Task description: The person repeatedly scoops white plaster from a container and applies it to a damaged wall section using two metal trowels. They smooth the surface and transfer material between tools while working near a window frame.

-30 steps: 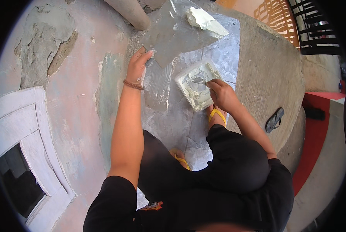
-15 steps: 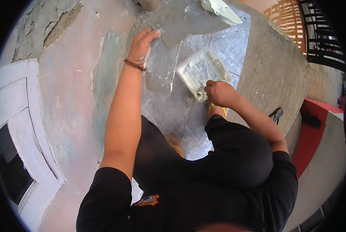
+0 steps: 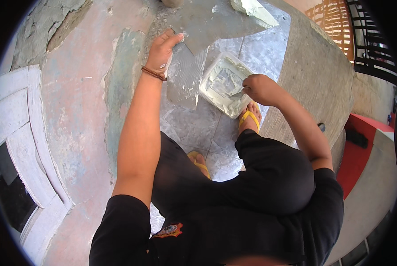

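My left hand [image 3: 161, 49] is closed at the edge of a grey flat strip [image 3: 185, 77] with combed ridges of paste on its surface. Above it lies a larger, irregular grey sheet [image 3: 207, 26], whose pointed corner comes down beside my fingers. A lump of pale paste [image 3: 254, 12] sits on that sheet's far right part. In my closed right hand [image 3: 265, 90] is a small putty knife [image 3: 237, 95]; its blade reaches into a white plastic tub [image 3: 213, 101]. Cream-coloured paste [image 3: 227, 80] coats the tub's floor and walls.
Peeling pink and green wall [image 3: 90, 124] rises at the left, beside a white frame [image 3: 34, 128]. The tub stands on grey tiles [image 3: 187, 122], close to my foot in a yellow flip-flop [image 3: 250, 116]. At the right are a rough concrete strip [image 3: 314, 71] and a red surface [image 3: 358, 150].
My right hand has moved up and slightly right, with the putty knife's blade now showing over the tub. The tub has shifted slightly left. My left hand stays in place.
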Demonstrator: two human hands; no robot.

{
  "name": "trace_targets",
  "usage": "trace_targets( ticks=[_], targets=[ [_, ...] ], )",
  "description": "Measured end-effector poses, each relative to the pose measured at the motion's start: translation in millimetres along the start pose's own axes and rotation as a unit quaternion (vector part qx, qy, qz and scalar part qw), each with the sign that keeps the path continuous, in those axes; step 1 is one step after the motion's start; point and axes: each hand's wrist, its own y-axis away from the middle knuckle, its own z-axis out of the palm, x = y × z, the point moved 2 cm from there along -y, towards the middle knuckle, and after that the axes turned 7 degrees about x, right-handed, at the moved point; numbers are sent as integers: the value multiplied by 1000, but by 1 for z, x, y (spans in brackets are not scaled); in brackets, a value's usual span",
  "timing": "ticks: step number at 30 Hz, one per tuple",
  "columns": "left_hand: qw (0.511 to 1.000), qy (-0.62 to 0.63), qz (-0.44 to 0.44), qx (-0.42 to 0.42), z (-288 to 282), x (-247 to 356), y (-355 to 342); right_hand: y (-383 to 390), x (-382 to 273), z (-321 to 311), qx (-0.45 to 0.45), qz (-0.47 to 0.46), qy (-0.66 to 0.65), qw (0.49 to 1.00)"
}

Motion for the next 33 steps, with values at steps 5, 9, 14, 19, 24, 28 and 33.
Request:
trace_targets(
  ticks=[5, 9, 14, 19, 24, 28, 33],
  targets=[
    [998, -5, -66, -16, 0, -57, 6, 46, 17, 4, 186, 64, -13, 980],
    [989, 11, -148, 27, -8, -110, 13, 57, 22, 28, 177, 58, 97, 978],
    [974, 26, -211, 77, -25, -137, 21, 71, 19, 45, 132, 86, 55, 986],
    [978, -16, -190, 89, -33, -147, 24, 78, 1, 53, 108, 127, -27, 986],
    [976, -6, -198, 87, -33, -150, 25, 69, -8, 53, 58, 111, -47, 991],
    [976, 0, -196, 98, -30, -149, 27, 60, -4, 56, 22, 160, -123, 979],
    [973, 15, -217, 77, -32, -152, 26, 63, 1, 65, 60, 253, -207, 943]
  ],
)
